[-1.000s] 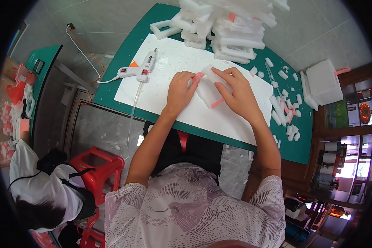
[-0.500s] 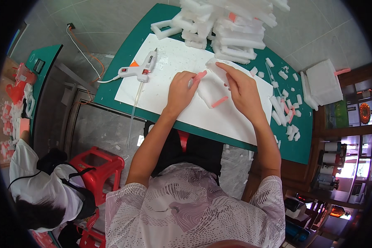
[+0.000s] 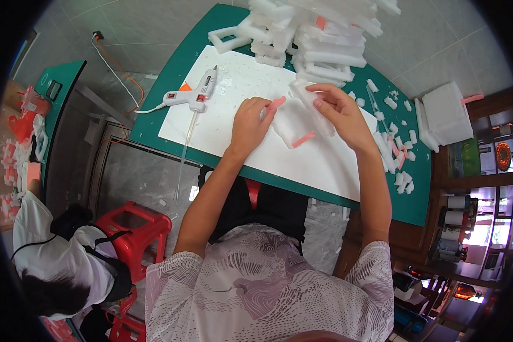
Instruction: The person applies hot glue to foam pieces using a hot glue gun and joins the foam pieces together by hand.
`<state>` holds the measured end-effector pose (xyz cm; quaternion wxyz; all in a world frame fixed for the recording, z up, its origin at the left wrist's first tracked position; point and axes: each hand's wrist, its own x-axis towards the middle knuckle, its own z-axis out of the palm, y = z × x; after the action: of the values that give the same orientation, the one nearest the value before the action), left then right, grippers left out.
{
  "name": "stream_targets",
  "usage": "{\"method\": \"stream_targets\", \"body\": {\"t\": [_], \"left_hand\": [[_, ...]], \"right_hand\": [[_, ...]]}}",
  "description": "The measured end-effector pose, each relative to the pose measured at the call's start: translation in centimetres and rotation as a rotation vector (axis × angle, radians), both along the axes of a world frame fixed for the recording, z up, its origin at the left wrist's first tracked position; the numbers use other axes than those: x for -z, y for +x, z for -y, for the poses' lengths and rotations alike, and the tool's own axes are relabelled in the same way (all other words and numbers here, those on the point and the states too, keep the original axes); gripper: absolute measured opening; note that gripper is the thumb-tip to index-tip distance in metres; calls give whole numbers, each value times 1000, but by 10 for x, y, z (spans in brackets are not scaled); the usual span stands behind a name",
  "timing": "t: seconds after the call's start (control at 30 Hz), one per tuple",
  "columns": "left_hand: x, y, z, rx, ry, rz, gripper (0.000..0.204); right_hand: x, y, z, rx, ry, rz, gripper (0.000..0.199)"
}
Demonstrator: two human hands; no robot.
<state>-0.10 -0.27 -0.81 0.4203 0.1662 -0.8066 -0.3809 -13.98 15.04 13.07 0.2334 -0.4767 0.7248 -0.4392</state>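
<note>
The left hand (image 3: 249,122) is closed in a pinch on a short pink strip (image 3: 276,103), its end raised toward the white foam block (image 3: 295,117) that sits between both hands. The right hand (image 3: 341,111) curls around the block's upper right edge, fingers bent and gripping the foam, lifting that side slightly off the white sheet (image 3: 251,119). A 2nd pink strip (image 3: 303,139) lies along the block's lower edge. The step in hand looks like fitting pink strips onto the foam piece; the next move would call for lining the held strip up with an edge of the block and pressing it down while the right hand steadies the foam. Farther left on the sheet rests a white glue gun (image 3: 191,97), untouched, its cord trailing off the green table (image 3: 171,142). Behind the hands rises a stack of white foam pieces (image 3: 319,40), and small foam offcuts (image 3: 402,142) scatter to the right.
</note>
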Motion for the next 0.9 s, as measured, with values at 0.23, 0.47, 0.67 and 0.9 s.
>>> {"method": "stream_targets", "body": {"t": [0.23,0.47,0.67,0.9], "left_hand": [[2,-1,1,-2,-6,-12,15],[-1,-2,-1,-22,-20,-26,14],[-2,-2,0,-11,-24,-26,16],[-5,-1,-1,-3,-8,7,14]], "right_hand": [[13,-19,4,2,70,336,30],[21,-19,8,-22,69,392,30],[22,-14,11,-18,96,333,29],[25,-15,10,-35,98,356,30]]}}
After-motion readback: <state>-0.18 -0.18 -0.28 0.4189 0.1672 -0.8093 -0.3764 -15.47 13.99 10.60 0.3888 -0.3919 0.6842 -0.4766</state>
